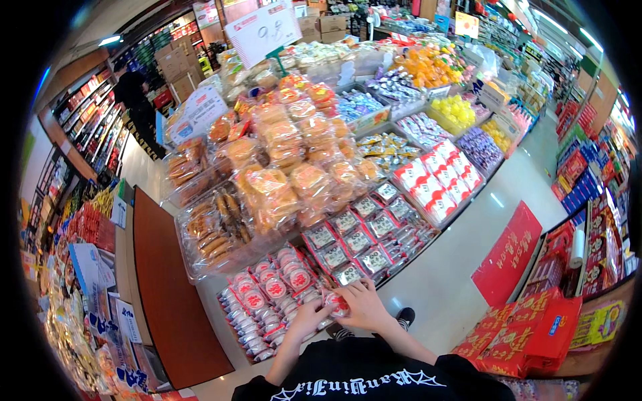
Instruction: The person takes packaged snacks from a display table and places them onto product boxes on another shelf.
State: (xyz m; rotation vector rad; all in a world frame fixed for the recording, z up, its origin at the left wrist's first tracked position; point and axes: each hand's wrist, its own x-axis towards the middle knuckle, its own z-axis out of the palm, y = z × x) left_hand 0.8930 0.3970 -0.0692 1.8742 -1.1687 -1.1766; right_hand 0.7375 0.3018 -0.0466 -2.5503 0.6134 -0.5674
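A clear-wrapped round pastry (336, 305) with a red mark is between my two hands, above the front edge of the display. My right hand (363, 307) grips it from the right, fingers bent over its far side. From the left, my left hand (309, 318) pinches its near edge with thumb and fingers. Below and left of them lie rows of similar round wrapped pastries (275, 288) with red print, some flat and some on edge. Just beyond my right hand sit dark square packets (346, 243) with pale labels, in neat rows.
Wrapped bread buns (286, 175) are heaped behind. A clear bin (215, 235) holds flat pastries. Red-and-white packets (439, 180) stand right. A brown panel (175, 285) borders the left. Red boxes (516, 336) stand lower right. A person in dark clothes (135, 100) is at the far left.
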